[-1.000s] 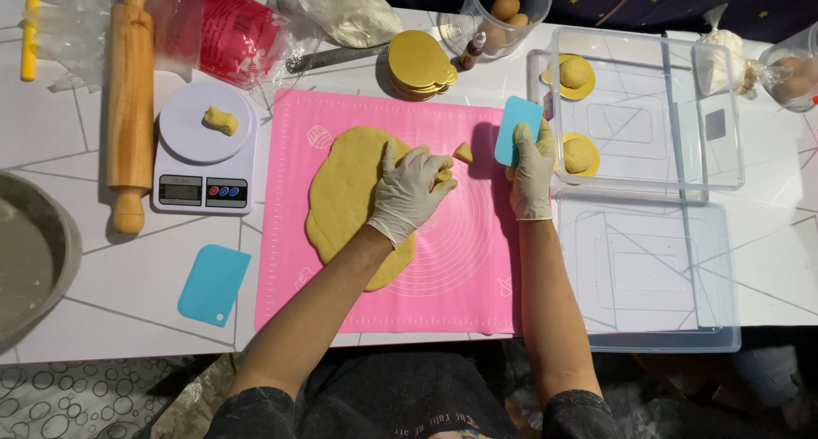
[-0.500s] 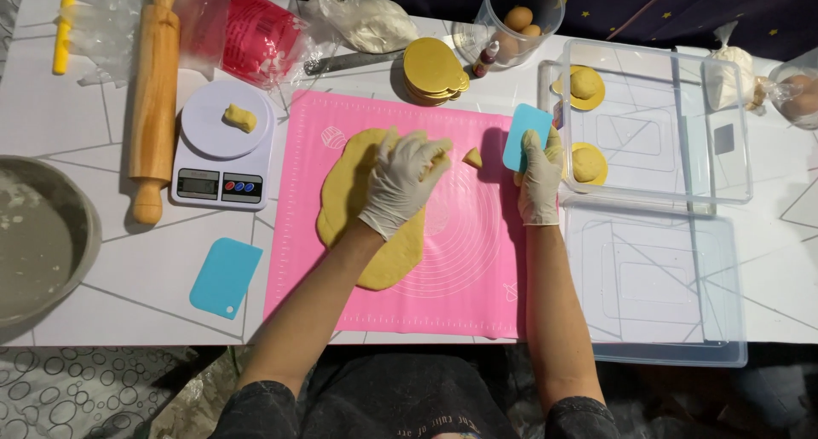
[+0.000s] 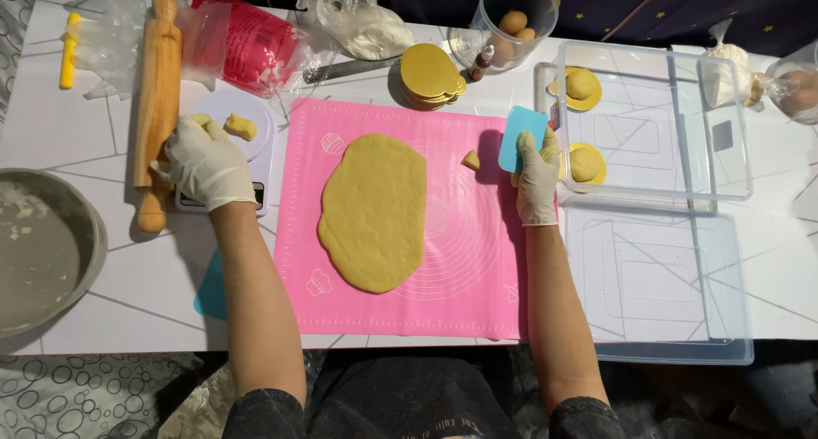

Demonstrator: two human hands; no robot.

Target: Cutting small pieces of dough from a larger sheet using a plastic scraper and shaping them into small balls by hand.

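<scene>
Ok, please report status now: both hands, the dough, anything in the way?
Left hand over the scale, by a dough piece. Right hand grips blue scraper. Flat dough untouched on pink mat. Rolling pin beside left hand.

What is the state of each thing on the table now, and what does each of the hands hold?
Left hand: gloved, over the scale, beside the rolling pin.
Right hand: gloved, holding the blue scraper upright.
Dough sheet: rolled flat on the pink mat.
Small dough piece: resting on the scale.
Rolling pin: lying on the table.
Clear tray: open, two dough portions on gold discs inside.
Metal bowl: empty, smeared.
</scene>
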